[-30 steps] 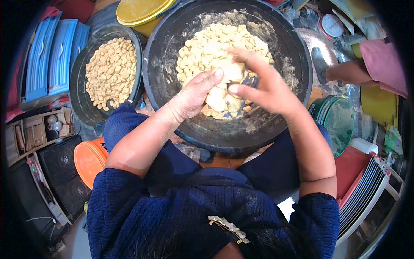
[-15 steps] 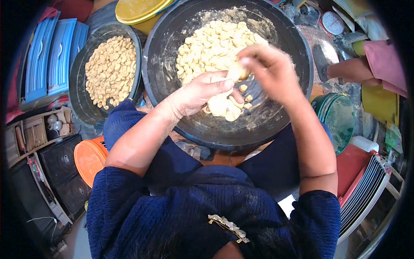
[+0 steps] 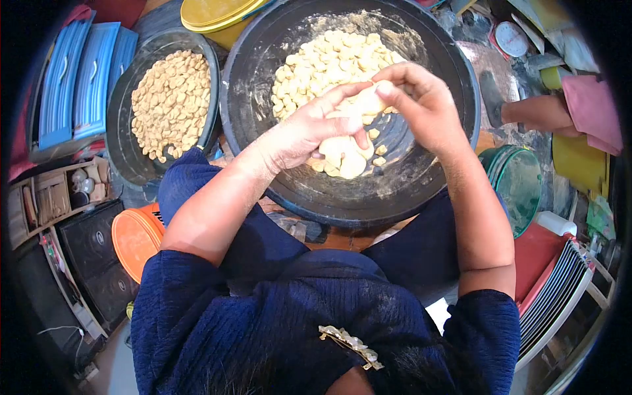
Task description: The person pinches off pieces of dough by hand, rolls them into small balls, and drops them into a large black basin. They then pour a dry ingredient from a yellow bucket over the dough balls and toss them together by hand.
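Note:
Over the large black basin, my left hand is wrapped round a lump of pale dough. My right hand pinches the far end of that same lump between thumb and fingers. Beyond both hands a heap of small flattened dough pieces lies in the basin. Under my left hand sits a larger dough mass, partly covered by the fingers. A few small bits lie beside it on the floury basin floor.
At the left stands a smaller dark basin of browner pieces. Round about are a yellow-lidded bucket, an orange lid, a green bucket, and a scale. Another person's leg shows at the right.
My right hand, blurred before, has come slightly closer to my left hand, and its thumb and fingers now pinch the dough lump. The view has shifted slightly.

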The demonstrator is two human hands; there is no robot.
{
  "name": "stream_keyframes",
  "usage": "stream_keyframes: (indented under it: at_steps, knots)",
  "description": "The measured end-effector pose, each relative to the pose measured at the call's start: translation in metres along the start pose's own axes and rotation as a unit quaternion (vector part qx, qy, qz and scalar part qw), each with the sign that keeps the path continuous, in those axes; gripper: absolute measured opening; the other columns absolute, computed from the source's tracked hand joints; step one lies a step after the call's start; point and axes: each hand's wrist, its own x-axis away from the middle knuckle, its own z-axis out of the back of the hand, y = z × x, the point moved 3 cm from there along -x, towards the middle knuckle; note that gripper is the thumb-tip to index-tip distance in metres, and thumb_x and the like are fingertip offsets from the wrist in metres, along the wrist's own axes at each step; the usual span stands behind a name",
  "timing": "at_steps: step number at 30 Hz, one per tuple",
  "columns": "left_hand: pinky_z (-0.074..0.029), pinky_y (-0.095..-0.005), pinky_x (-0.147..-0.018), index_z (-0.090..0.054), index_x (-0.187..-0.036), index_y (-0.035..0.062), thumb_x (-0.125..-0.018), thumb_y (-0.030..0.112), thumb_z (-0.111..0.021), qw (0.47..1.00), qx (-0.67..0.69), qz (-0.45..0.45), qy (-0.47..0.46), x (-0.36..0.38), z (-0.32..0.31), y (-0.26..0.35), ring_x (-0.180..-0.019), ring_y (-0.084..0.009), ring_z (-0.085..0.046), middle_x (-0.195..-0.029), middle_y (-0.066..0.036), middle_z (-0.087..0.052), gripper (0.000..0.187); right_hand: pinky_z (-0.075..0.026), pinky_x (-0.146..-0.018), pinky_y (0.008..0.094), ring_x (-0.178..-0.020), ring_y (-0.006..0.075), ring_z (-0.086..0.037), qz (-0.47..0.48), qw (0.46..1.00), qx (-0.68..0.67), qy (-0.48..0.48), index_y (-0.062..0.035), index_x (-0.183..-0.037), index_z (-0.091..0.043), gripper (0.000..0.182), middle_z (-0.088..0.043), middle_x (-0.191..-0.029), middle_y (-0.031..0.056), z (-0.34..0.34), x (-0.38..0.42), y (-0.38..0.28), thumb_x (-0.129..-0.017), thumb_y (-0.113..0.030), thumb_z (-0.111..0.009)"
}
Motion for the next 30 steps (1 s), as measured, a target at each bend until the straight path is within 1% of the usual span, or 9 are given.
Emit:
stream_keyframes:
  at_steps: [4,9,10,11,20,22,25,27,30]
  knots:
    - [-0.050,-0.0245,-0.069,-0.022,-0.137,0.0037,-0.079,0.023,-0.059,0.999,0.032,0.007,0.012,0.005,0.005,0.005,-0.084,-0.0147,-0.059,-0.082,-0.010,-0.059,0.072,-0.045,-0.071,0.0219,-0.078,0.0097,-0.056,0.036,0.987,-0.042,0.152,0.0007,-0.095,-0.059,0.020,-0.061,-0.082,0.0030,0.027,-0.008,-0.001,-0.087,-0.017,-0.055]
    - [-0.048,-0.0261,-0.077,-0.023,-0.136,0.0056,-0.075,0.020,-0.059,0.995,0.081,-0.060,-0.024,0.007,0.003,0.005,-0.088,-0.0175,-0.057,-0.098,-0.010,-0.056,0.072,-0.042,-0.084,0.0276,-0.092,0.0175,-0.056,0.102,0.975,0.182,-0.076,-0.0025,-0.119,-0.051,0.042,-0.055,-0.109,0.0099,0.011,0.002,-0.001,-0.083,-0.021,-0.061]
    - [-0.048,-0.0276,-0.078,-0.023,-0.136,0.0063,-0.076,0.017,-0.059,0.990,0.100,-0.099,-0.024,0.006,0.007,0.003,-0.093,-0.0182,-0.055,-0.102,-0.010,-0.053,0.071,-0.041,-0.086,0.0305,-0.096,0.0182,-0.052,-0.133,0.971,-0.059,-0.188,-0.0055,-0.128,-0.042,0.054,-0.050,-0.113,0.0105,-0.007,0.009,0.004,-0.080,-0.019,-0.063]
    - [-0.048,-0.0292,-0.080,-0.022,-0.135,0.0070,-0.077,0.014,-0.059,0.983,0.119,-0.137,-0.023,0.005,0.008,0.002,-0.098,-0.0188,-0.053,-0.106,-0.010,-0.051,0.070,-0.044,-0.082,0.0291,-0.095,0.0154,-0.052,-0.135,0.955,-0.165,-0.207,-0.0053,-0.131,-0.037,0.061,-0.054,-0.107,0.0107,-0.021,0.016,0.000,-0.077,-0.012,-0.066]
    - [-0.044,-0.0200,-0.063,-0.052,-0.110,0.0037,-0.079,0.018,-0.063,0.990,-0.050,-0.017,0.128,0.001,0.017,-0.009,-0.077,-0.0068,-0.055,-0.093,-0.003,-0.060,0.036,-0.049,-0.060,0.0237,-0.072,0.0125,-0.058,-0.098,0.977,-0.188,-0.023,-0.0014,-0.107,-0.051,0.027,-0.057,-0.083,0.0070,-0.020,0.003,0.006,-0.084,-0.011,-0.059]
    - [-0.043,-0.0185,-0.053,-0.055,-0.106,0.0019,-0.086,0.028,-0.055,0.988,-0.065,0.006,0.140,0.003,0.017,-0.006,-0.069,-0.0062,-0.056,-0.086,-0.003,-0.062,0.033,-0.048,-0.056,0.0214,-0.070,0.0111,-0.057,-0.065,0.967,-0.120,0.215,-0.0026,-0.102,-0.055,0.023,-0.057,-0.081,0.0067,0.006,-0.002,-0.006,-0.088,-0.021,-0.055]
    - [-0.041,-0.0175,-0.049,-0.053,-0.110,0.0008,-0.091,0.038,-0.044,0.996,0.004,-0.001,0.092,0.004,0.015,-0.003,-0.068,-0.0069,-0.057,-0.088,-0.004,-0.062,0.043,-0.047,-0.077,0.0338,-0.083,0.0214,-0.057,-0.021,0.984,0.164,0.066,-0.0054,-0.108,-0.054,0.031,-0.057,-0.096,0.0117,0.023,-0.009,-0.005,-0.084,-0.024,-0.059]
    - [-0.041,-0.0170,-0.047,-0.053,-0.110,0.0035,-0.090,0.042,-0.043,0.994,0.027,0.009,0.105,0.005,0.010,-0.004,-0.069,-0.0063,-0.057,-0.087,-0.004,-0.062,0.044,-0.042,-0.087,0.0371,-0.090,0.0274,-0.056,0.199,0.931,0.307,0.014,-0.0071,-0.110,-0.056,0.041,-0.051,-0.112,0.0153,-0.004,0.003,-0.013,-0.074,-0.023,-0.068]
    - [-0.041,-0.0170,-0.045,-0.053,-0.112,0.0057,-0.090,0.047,-0.042,0.992,0.067,0.022,0.103,0.005,0.011,-0.011,-0.070,-0.0059,-0.057,-0.085,-0.003,-0.062,0.048,-0.042,-0.084,0.0327,-0.094,0.0242,-0.054,0.124,0.979,0.151,-0.060,-0.0070,-0.105,-0.059,0.038,-0.057,-0.102,0.0143,-0.029,0.012,-0.014,-0.069,-0.011,-0.070]
